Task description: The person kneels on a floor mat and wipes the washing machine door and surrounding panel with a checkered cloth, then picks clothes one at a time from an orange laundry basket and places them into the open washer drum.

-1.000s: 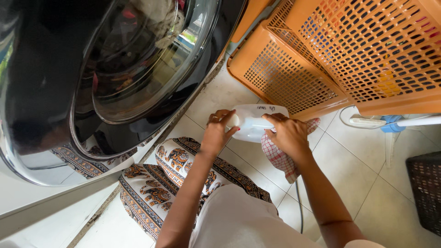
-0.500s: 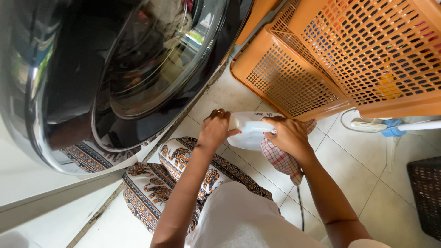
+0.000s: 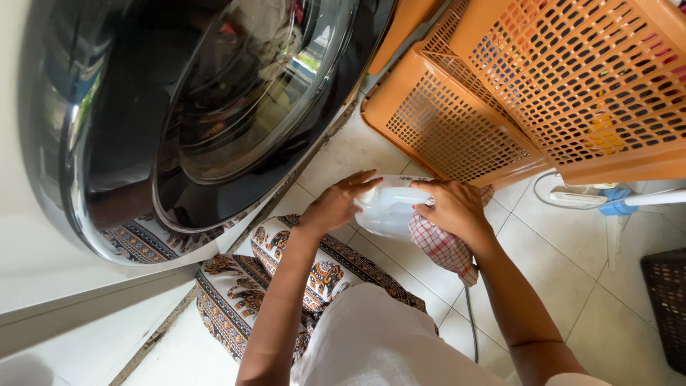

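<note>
A white plastic tray-like part (image 3: 389,209) is held above the tiled floor between both hands. My left hand (image 3: 336,204) grips its left end. My right hand (image 3: 454,209) presses a red-and-white checked cloth (image 3: 443,246) against its right side; the cloth hangs down below my palm. Both hands sit just in front of the washing machine's round dark glass door (image 3: 214,114).
Two orange slatted laundry baskets (image 3: 564,86) stand at the upper right. A patterned mat (image 3: 236,286) lies under my knees. A white cable and blue-and-white object (image 3: 607,200) lie at the right, and a dark basket (image 3: 664,300) sits at the right edge.
The view has shifted slightly. My left hand has slid from the top of the white part to its left end, and the part now sits lower with the cloth against it.
</note>
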{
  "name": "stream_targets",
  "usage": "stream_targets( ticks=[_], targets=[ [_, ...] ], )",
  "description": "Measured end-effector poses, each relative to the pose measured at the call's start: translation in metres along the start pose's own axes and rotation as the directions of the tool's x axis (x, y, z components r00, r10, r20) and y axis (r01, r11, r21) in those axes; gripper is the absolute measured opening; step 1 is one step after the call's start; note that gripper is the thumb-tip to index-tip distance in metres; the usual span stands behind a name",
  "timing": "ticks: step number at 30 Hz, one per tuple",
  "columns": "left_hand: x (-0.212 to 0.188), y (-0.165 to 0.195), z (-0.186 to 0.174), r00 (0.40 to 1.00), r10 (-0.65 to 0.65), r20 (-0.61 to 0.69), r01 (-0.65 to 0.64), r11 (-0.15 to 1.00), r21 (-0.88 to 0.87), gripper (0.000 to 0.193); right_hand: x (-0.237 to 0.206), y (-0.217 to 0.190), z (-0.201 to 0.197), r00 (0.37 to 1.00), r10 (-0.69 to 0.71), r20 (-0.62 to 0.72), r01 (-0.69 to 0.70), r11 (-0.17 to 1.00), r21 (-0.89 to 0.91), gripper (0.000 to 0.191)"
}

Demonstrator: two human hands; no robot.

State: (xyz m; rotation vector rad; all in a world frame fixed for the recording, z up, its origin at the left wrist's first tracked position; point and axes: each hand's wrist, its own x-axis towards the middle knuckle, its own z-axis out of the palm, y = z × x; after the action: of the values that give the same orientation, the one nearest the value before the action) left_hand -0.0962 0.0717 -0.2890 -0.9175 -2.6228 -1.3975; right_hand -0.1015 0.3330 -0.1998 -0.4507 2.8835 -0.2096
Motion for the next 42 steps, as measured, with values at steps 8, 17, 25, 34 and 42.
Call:
stream_targets(
  ticks=[8, 17, 25, 34, 42],
  targets=[
    [0.007, 0.012, -0.005, 0.907, -0.41, 0.098, 0.353, 0.865, 0.356, 0.056, 0.003, -0.006, 0.005, 0.999, -0.03, -0.013, 0.03, 1.0, -0.008, 0.047],
    [-0.003, 0.01, 0.006, 1.0, -0.015, 0.02, 0.014, 0.999, 0.03, 0.056, 0.008, 0.018, 0.006, 0.998, -0.059, 0.037, 0.061, 0.998, -0.032, 0.047],
    [0.014, 0.04, -0.028, 0.95, 0.087, -0.299, -0.053, 0.991, 0.12, 0.063, 0.003, 0.026, -0.005, 0.999, -0.003, -0.039, 0.008, 0.994, 0.109, 0.048],
    [0.022, 0.022, -0.003, 0.964, -0.26, -0.044, 0.238, 0.787, 0.569, 0.062, 0.011, 0.007, -0.003, 0.988, -0.087, -0.13, 0.092, 0.995, 0.031, 0.046],
    [0.022, 0.041, -0.01, 0.913, -0.387, -0.13, 0.408, 0.855, 0.32, 0.075, 0.008, 0.013, -0.004, 0.987, -0.065, -0.148, 0.075, 0.995, 0.06, 0.047]
  ],
)
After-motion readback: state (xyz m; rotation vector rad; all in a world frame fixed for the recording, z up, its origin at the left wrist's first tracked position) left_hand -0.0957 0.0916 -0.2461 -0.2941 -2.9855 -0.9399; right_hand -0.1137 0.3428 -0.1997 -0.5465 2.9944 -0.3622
